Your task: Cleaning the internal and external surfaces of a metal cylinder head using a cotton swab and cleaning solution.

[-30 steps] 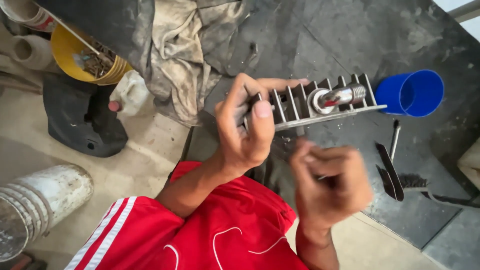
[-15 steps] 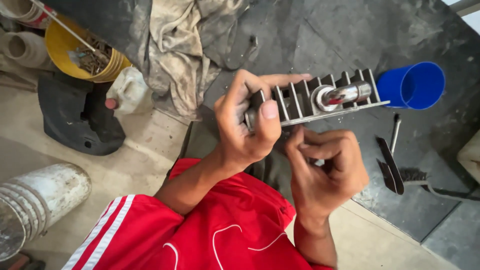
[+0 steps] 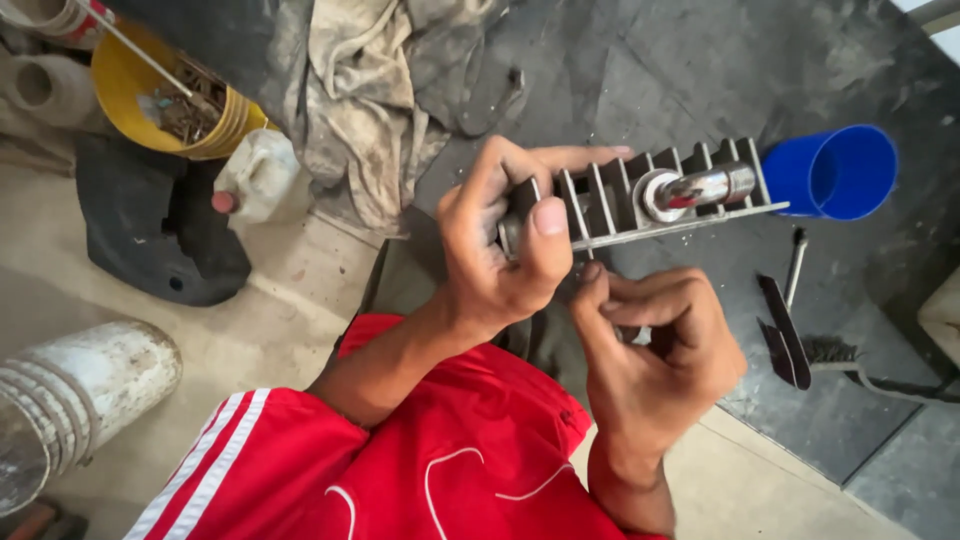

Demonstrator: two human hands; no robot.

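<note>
My left hand (image 3: 505,245) grips the near end of a grey finned metal part (image 3: 660,200), thumb pressed on its front edge. A shiny chrome cylinder (image 3: 695,188) sits among the fins toward the far end. My right hand (image 3: 655,350) is just below the part, fingers curled, thumb and fingertips touching its underside near my left thumb. Whether a small item sits between those fingers cannot be told. Red shorts with white stripes (image 3: 400,470) fill the bottom of the view.
A blue plastic cup (image 3: 835,172) lies beyond the part's far end. A screwdriver (image 3: 795,268), dark blade (image 3: 783,330) and wire brush (image 3: 850,355) lie at right. Dirty rags (image 3: 380,90), a yellow bowl of screws (image 3: 165,95), a white bottle (image 3: 255,175) and a white bucket (image 3: 75,385) stand at left.
My right hand has risen from below and closed in on the underside of the finned part. My left hand keeps its hold; the part barely shifts.
</note>
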